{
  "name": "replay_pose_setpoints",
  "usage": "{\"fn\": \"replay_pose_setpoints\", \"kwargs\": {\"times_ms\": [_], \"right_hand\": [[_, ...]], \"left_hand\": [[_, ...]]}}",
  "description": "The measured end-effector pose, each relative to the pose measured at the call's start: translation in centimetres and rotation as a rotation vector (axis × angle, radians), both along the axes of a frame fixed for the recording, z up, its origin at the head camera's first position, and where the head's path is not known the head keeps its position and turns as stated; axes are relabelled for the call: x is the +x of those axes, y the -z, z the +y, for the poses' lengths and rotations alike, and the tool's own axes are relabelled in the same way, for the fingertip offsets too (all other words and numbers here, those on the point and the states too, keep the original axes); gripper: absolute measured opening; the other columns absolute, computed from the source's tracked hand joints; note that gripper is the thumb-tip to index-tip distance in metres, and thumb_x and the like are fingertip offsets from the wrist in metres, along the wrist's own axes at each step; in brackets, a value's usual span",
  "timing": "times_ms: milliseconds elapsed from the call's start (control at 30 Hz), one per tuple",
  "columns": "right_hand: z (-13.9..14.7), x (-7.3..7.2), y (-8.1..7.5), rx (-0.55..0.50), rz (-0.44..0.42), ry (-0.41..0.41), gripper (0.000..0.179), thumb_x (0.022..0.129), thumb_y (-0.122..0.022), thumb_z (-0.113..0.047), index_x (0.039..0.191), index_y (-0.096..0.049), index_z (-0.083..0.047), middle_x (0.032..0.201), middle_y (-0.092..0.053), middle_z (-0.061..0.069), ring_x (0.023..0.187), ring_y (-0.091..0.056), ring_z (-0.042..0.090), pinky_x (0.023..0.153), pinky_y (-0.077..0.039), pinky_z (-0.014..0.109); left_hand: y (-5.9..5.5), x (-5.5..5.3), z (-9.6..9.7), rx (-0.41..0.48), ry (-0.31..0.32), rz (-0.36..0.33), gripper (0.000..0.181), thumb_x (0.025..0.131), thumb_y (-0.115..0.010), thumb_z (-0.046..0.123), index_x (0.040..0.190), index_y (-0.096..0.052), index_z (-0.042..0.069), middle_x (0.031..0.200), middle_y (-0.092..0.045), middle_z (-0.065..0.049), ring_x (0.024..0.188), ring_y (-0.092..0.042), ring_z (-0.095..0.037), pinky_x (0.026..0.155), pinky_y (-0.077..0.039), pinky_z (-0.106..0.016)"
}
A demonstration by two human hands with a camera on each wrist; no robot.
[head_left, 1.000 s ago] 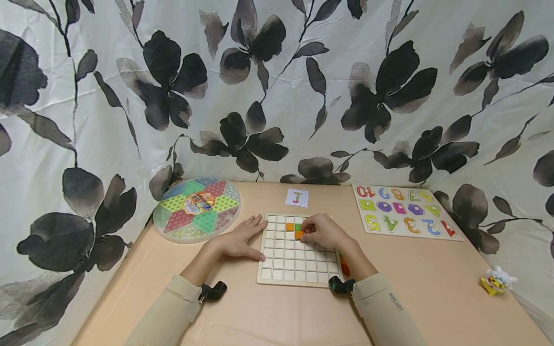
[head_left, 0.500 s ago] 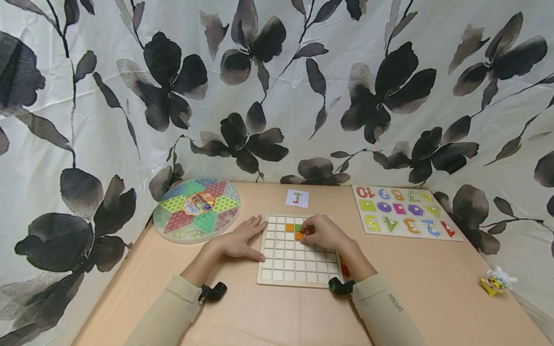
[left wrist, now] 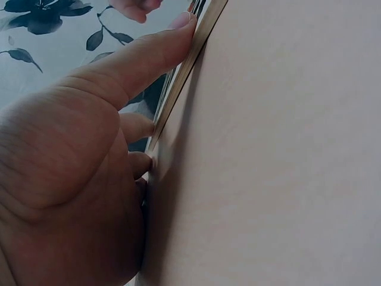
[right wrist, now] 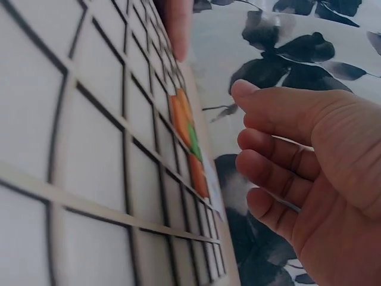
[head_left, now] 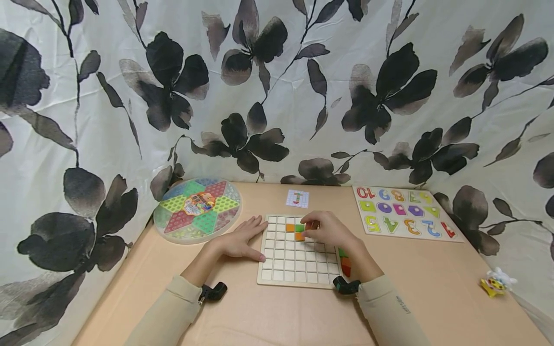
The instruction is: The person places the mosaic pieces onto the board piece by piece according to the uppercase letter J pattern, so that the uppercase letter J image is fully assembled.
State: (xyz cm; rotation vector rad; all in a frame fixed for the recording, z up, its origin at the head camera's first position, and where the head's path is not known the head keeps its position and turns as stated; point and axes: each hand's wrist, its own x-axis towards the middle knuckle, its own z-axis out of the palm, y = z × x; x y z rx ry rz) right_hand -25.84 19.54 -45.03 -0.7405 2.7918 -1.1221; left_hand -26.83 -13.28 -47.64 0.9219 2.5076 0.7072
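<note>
A pale wooden grid board [head_left: 289, 264] lies in the middle of the table. In its upper rows sit an orange block [head_left: 290, 228], a green block [head_left: 299, 228] and more orange blocks [right wrist: 199, 176]. My right hand [head_left: 329, 229] hovers just over the board beside these blocks, its thumb and fingers apart and loosely bent. The right wrist view shows nothing between its fingertips [right wrist: 245, 89]. My left hand [head_left: 237, 240] rests on the table with fingers spread, thumb and fingertips touching the board's left edge [left wrist: 196, 53].
Green and orange-red blocks [head_left: 346, 266] lie by the board's right edge, partly hidden by the right forearm. Behind stand a small pattern card [head_left: 297, 198], a round star-patterned game board [head_left: 199, 209] and a number puzzle [head_left: 402, 211]. A small toy [head_left: 495, 281] sits far right.
My right hand has let go of an orange block and moved slightly right and up, its thumb and fingers parting. More blocks show by the board's right edge. My left hand stays still.
</note>
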Motion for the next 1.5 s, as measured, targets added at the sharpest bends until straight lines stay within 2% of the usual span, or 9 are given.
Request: {"fn": "replay_pose_setpoints", "kwargs": {"times_ms": [233,400,633,1000,1267,1500], "right_hand": [[2.2,0.2,-1.1,-0.061,0.017,0.088,0.032,0.090,-0.083,-0.021,0.120,-0.076,-0.012,0.102,-0.071,0.006,0.089,-0.059,0.020,0.076,-0.051,0.028],[3.9,0.0,-1.9,-0.097,0.039,0.108,0.033,0.091,-0.083,-0.021,0.122,-0.075,-0.014,0.107,-0.073,0.012,0.090,-0.060,0.021,0.077,-0.051,0.027],[5.9,0.0,-3.0,-0.102,0.003,0.096,0.036,0.090,-0.083,-0.020,0.123,-0.075,-0.013,0.109,-0.073,0.013,0.092,-0.061,0.023,0.080,-0.052,0.029],[8.5,0.3,-3.3,-0.139,-0.035,0.084,0.035,0.090,-0.083,-0.017,0.123,-0.075,-0.010,0.114,-0.073,0.018,0.095,-0.062,0.025,0.080,-0.054,0.026],[9.5,0.6,-3.4,-0.120,-0.147,0.055,0.030,0.090,-0.079,-0.007,0.118,-0.077,-0.015,0.112,-0.073,0.016,0.095,-0.062,0.029,0.079,-0.055,0.026],[10.2,0.8,-3.3,-0.068,-0.232,-0.030,0.027,0.089,-0.080,-0.006,0.115,-0.076,-0.006,0.113,-0.072,0.023,0.093,-0.063,0.028,0.082,-0.054,0.031]], "left_hand": [[0.0,0.0,0.1,-0.004,0.002,0.002,0.112,0.086,-0.078,0.058,0.168,-0.016,0.013,0.175,0.003,-0.017,0.162,0.007,-0.037,0.132,0.001,-0.056],[0.0,0.0,0.2,0.000,0.007,0.002,0.111,0.087,-0.078,0.057,0.168,-0.016,0.012,0.175,0.003,-0.018,0.162,0.008,-0.038,0.131,0.001,-0.056],[0.0,0.0,0.1,-0.003,0.002,0.004,0.112,0.086,-0.077,0.058,0.168,-0.016,0.013,0.175,0.003,-0.017,0.162,0.007,-0.037,0.132,0.001,-0.055],[0.0,0.0,0.1,-0.011,-0.001,0.006,0.112,0.086,-0.077,0.059,0.168,-0.016,0.014,0.176,0.003,-0.016,0.163,0.007,-0.036,0.132,0.001,-0.055],[0.0,0.1,0.1,-0.004,-0.001,-0.001,0.112,0.086,-0.077,0.057,0.168,-0.016,0.013,0.175,0.003,-0.017,0.162,0.008,-0.037,0.132,0.001,-0.056],[0.1,0.1,0.1,-0.002,-0.002,0.004,0.112,0.086,-0.077,0.058,0.168,-0.017,0.014,0.175,0.003,-0.017,0.162,0.007,-0.037,0.132,0.001,-0.055]]}}
